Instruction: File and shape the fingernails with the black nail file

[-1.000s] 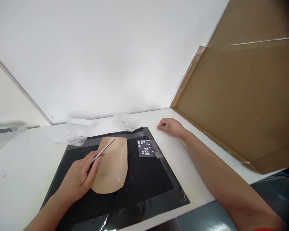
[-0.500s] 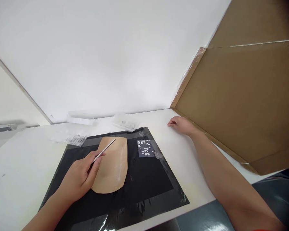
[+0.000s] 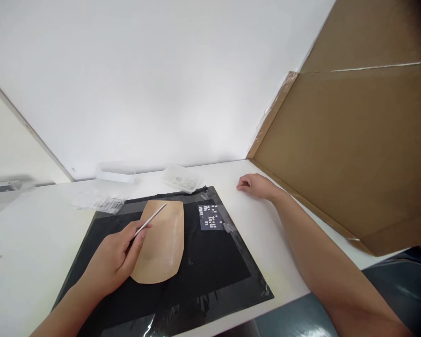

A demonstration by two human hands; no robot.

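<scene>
My left hand [image 3: 114, 257] is closed around a thin white stick [image 3: 156, 214], which slants up to the right. Below the stick, a tan sheet [image 3: 164, 252] with curved edges lies on a black mat [image 3: 210, 267]; my left fingers overlap its left side, and I cannot tell whether they press on it. Off the mat's far right corner, my right hand [image 3: 257, 186] rests over the white table with fingertips pinched together. Whatever they hold, if anything, is too small to see. A small dark card [image 3: 215, 223] with several white bits sits on the mat's right part.
Behind the mat stand a shallow translucent tray [image 3: 182, 179] with small pieces in it and a clear lid-like box [image 3: 115, 173]. Clear plastic bags [image 3: 107, 205] lie at its far left corner. A white wall [image 3: 143, 84] closes the back, a cardboard panel [image 3: 354, 150] the right.
My right hand has shifted slightly left and toward me. My left hand and the white stick stay almost in place, and the whole view has drifted a little.
</scene>
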